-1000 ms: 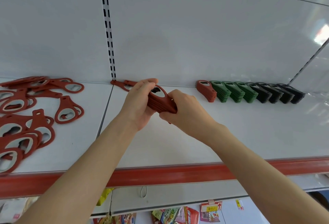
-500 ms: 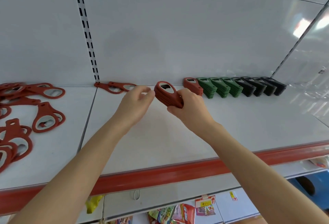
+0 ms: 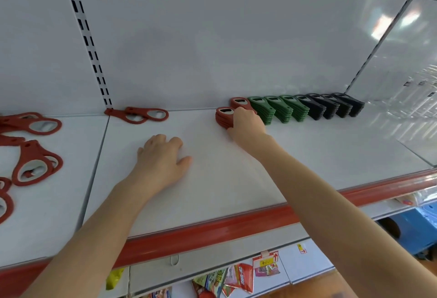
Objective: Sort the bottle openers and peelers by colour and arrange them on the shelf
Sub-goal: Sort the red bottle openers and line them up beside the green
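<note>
Shelving: white shelf (image 3: 307, 155), red front lip.
Back row: red stack (image 3: 238, 103), green stacks (image 3: 279, 108), black stacks (image 3: 331, 107), packed side by side.
Left hand (image 3: 163, 158): released, flat on shelf.
Right hand (image 3: 247, 125): grasping red opener stack (image 3: 223, 116), standing on shelf at row's left end.

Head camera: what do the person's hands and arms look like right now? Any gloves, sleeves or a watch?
Both hands are bare. The left hand and right hand have no gloves, and no rings show. The left forearm and right forearm have no sleeve, watch or bracelet anywhere up to the edge of the picture.
</note>
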`<state>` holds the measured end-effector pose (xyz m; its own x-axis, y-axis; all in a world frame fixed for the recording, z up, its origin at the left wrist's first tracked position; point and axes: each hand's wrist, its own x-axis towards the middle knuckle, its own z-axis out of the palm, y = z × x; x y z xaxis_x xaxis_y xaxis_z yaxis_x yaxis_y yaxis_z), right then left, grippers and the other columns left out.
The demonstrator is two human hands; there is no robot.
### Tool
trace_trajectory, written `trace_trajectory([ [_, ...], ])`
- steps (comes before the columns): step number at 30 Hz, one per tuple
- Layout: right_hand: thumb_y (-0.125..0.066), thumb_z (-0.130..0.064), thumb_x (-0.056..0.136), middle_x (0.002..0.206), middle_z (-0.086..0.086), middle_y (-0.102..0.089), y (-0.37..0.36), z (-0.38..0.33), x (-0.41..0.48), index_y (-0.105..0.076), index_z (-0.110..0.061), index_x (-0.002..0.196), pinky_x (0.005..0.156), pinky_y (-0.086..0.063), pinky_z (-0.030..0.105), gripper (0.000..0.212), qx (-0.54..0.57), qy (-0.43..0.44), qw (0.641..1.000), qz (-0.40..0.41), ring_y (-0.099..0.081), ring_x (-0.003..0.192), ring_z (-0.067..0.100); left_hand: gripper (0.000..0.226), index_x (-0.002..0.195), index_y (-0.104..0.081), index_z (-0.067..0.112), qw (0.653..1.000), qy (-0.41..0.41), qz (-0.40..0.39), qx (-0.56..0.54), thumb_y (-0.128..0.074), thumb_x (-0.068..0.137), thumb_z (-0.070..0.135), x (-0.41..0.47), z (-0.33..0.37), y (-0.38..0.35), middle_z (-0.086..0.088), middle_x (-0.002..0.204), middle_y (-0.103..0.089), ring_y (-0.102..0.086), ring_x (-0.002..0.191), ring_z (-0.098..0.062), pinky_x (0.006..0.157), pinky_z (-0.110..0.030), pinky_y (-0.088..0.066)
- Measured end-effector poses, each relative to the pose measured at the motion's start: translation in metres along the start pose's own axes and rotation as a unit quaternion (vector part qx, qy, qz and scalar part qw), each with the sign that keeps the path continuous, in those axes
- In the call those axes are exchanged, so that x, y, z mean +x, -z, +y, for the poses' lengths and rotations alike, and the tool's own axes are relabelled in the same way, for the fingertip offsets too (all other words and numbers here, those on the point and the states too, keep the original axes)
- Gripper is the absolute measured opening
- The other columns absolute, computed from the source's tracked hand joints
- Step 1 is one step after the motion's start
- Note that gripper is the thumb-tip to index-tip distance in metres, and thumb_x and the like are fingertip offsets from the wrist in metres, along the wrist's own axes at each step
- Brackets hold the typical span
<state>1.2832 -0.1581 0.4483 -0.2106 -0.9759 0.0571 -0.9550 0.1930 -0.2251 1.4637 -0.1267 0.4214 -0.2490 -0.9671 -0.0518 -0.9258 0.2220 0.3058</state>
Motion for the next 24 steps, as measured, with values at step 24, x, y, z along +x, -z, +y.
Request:
trace_trajectory([
  [24,-0.054,-0.008,0.091,0.115,0.019,-0.059,-0.011,0.002,0.017,-0.046,0.002,0.116,0.075,-0.037,0.031,0.027,0.032,-0.011,0.999,0.025,-0.054,0.109,0.034,0.047,0.132,-0.043,0.016,1.0,-0.007,-0.002,-0.028,-0.046,0.092,0.041,-0.006,0.0,0.003,-0.011,0.133,-0.039,-0.032,0.128,-0.026,0.106,-0.039,-0.029],
])
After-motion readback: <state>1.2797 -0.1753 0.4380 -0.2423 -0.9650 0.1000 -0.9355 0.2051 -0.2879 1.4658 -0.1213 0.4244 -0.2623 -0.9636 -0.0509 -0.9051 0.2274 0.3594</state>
